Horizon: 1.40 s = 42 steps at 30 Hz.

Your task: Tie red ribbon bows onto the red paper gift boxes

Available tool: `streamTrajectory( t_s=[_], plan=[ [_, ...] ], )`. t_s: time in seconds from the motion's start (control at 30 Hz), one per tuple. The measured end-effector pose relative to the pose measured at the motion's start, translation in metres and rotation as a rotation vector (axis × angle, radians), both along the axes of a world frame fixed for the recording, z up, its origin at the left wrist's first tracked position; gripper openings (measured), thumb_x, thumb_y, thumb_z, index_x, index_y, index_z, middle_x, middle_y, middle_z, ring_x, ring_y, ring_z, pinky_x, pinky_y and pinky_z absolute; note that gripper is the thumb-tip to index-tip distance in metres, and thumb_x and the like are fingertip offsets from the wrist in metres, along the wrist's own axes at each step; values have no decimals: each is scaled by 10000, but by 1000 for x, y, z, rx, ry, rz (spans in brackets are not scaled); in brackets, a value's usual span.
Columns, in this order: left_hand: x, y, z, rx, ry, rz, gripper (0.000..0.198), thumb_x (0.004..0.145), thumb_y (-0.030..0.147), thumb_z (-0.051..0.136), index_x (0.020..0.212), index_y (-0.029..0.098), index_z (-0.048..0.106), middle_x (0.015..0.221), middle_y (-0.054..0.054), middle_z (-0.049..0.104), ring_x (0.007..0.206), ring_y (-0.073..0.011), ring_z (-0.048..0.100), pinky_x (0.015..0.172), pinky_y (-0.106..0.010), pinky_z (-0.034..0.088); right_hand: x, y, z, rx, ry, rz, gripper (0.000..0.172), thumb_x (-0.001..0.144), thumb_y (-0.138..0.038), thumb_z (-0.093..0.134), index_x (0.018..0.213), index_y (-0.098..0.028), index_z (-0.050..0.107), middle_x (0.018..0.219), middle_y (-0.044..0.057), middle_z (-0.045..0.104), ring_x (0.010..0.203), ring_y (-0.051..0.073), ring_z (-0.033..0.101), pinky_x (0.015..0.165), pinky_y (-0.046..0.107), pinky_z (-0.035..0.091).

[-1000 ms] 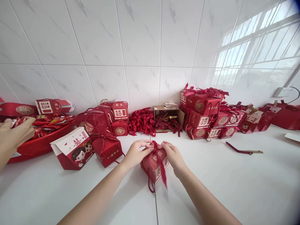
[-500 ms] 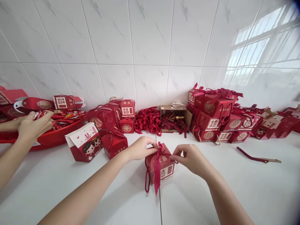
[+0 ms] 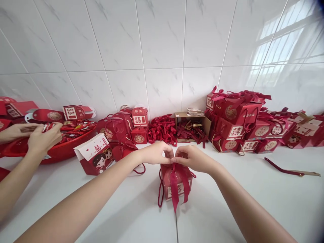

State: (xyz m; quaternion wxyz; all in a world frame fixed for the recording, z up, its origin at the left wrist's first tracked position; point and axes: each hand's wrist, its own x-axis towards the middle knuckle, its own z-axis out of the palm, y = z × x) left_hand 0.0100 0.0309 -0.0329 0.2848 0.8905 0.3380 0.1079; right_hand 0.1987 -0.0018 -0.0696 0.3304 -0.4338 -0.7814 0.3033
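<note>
Behind the ribboned box (image 3: 180, 188), an open carton (image 3: 207, 125) holds dark-red strips (image 3: 192, 131).

The character 囍 marks a white-topped carton (image 3: 95, 154), a stack of boxes (image 3: 231, 125) at right and a small box (image 3: 139, 116) left of center, whose flap reads 歡喜. Ribbon (image 3: 174, 190) partly covers the 囍 on the front box (image 3: 180, 189); finer lettering is too small to read.

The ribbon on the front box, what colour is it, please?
The ribbon is plain deep red, showing best in the head view.
</note>
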Motion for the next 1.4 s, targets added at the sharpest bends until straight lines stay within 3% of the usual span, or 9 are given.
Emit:
streamTrajectory(
  t_s=[0.2, 0.4, 0.57, 0.63, 0.77, 0.9, 1.0, 1.27, 1.4],
  plan=[
    [3, 2, -13, -81, -112, 74, 94, 683, 212, 599, 751, 182, 656, 710, -3, 655, 632, -133, 576, 572, -229, 440, 14, 6, 4, 55, -11, 84, 34, 737, -202, 598, 740, -209, 631, 728, -15, 634, 651, 131, 563, 572, 228, 427],
    [0, 9, -18, -196, -146, 72, 217, 660, 154, 573, 859, 175, 657, 666, 10, 605, 602, -121, 540, 560, -235, 428, 23, 8, 4, 136, -160, 371, 358, 800, -129, 493, 993, -331, 717, 831, -2, 622, 698, 127, 577, 663, 241, 474],
    [-3, 17, -14, -241, -122, 81, 187, 657, 166, 595, 828, 170, 672, 623, 17, 597, 574, -118, 536, 545, -230, 425, 21, 8, -7, 121, -214, 366, 551, 737, -13, 393, 1002, -379, 709, 809, 4, 554, 579, 92, 513, 434, 172, 410],
    [-5, 18, -11, -235, -88, 69, 149, 684, 204, 601, 813, 172, 669, 644, 9, 609, 597, -126, 551, 559, -234, 429, 20, 9, -8, 119, -210, 367, 576, 712, 6, 389, 984, -385, 713, 812, 2, 552, 569, 86, 501, 416, 163, 398],
    [-9, 14, -7, -158, 71, 14, 223, 699, 330, 652, 882, 204, 673, 855, -11, 641, 771, -153, 549, 645, -244, 423, 20, 11, -7, 43, -283, 408, 589, 734, 12, 396, 1056, -393, 679, 904, 14, 538, 656, 92, 520, 468, 161, 428],
    [-9, 12, -8, -87, 130, 7, 240, 675, 338, 681, 892, 237, 655, 999, -6, 601, 968, -189, 502, 734, -251, 410, 20, 13, -6, 10, -319, 404, 602, 741, 25, 390, 1076, -388, 670, 931, 19, 519, 733, 106, 530, 547, 176, 449],
    [-9, 12, -10, -96, 108, -20, 186, 687, 314, 667, 846, 227, 627, 1049, -10, 577, 1000, -186, 505, 760, -254, 410, 21, 12, -5, -4, -314, 414, 607, 735, 38, 384, 1068, -376, 679, 934, 16, 517, 750, 104, 537, 625, 195, 463],
    [-10, 13, -8, -57, 93, -6, 116, 718, 302, 646, 786, 213, 614, 1128, -21, 578, 1099, -208, 490, 863, -284, 381, 23, 16, -9, 3, -289, 429, 553, 761, 13, 406, 1059, -357, 689, 877, 10, 518, 707, 94, 520, 617, 190, 454],
    [-8, 8, -8, -95, 79, -38, 111, 754, 314, 615, 801, 219, 647, 1186, -24, 568, 1110, -219, 503, 910, -291, 372, 22, 16, -8, -20, -260, 444, 560, 749, 28, 401, 1056, -338, 694, 957, 19, 548, 749, 103, 540, 648, 198, 467]
  ],
)
